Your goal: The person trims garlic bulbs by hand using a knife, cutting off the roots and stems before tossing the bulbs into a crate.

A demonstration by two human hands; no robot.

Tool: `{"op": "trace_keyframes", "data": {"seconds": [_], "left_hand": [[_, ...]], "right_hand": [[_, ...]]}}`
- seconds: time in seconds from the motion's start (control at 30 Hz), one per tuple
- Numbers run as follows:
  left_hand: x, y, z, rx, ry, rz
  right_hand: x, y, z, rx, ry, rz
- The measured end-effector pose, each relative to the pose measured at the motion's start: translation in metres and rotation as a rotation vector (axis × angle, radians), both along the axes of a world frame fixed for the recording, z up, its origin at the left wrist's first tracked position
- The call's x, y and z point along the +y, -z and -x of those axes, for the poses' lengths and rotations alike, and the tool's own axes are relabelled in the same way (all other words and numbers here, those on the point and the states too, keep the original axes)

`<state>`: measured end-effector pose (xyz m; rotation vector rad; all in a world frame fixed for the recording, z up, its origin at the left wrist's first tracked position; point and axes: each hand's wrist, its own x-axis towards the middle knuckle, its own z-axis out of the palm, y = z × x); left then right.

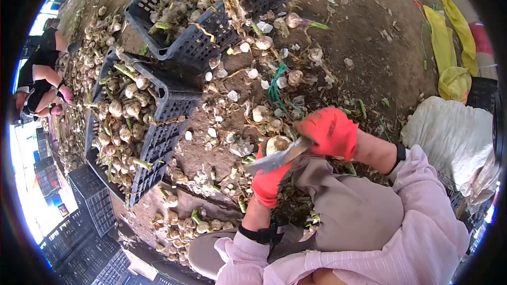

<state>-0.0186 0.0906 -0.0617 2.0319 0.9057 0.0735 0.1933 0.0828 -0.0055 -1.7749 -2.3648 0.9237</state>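
My right hand (330,133), in a red glove, is closed around the handle end of a knife (280,158). The blade points left and crosses in front of my left hand (268,182), also red-gloved. That hand is closed on a garlic bulb (278,144), whose pale top shows just above the blade. My fingers behind the blade are partly hidden. More garlic bulbs (260,113) lie on the dirt close beyond my hands, among cut pieces of stalk and peel.
Two black plastic crates (182,103), (211,34) full of garlic stand ahead and left. Loose garlic (185,227) lies near my knee. Another person (45,76) bends over a garlic pile at far left. At right are a white sack (449,137) and yellow bags (453,82); green string (275,87) lies ahead.
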Motion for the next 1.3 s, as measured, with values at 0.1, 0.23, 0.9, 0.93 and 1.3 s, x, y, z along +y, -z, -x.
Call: {"op": "trace_keyframes", "data": {"seconds": [0.1, 0.23, 0.9, 0.93, 1.3], "left_hand": [[-0.006, 0.011, -0.001, -0.186, -0.281, 0.367], [-0.015, -0.015, -0.001, -0.710, -0.734, 0.968], [0.005, -0.047, -0.004, 0.263, 0.238, -0.017], [0.002, -0.041, -0.002, 0.279, 0.320, -0.070], [0.022, -0.118, 0.075, 0.329, 0.385, -0.137]], "right_hand": [[-0.007, 0.028, -0.009, 0.108, 0.075, -0.241], [-0.010, 0.062, -0.036, 0.075, 0.311, -0.155], [0.007, 0.007, -0.021, 0.303, 0.165, 0.356], [0.011, 0.006, -0.019, 0.249, 0.100, 0.334], [-0.008, 0.095, -0.057, -0.010, 0.330, 0.256]]}}
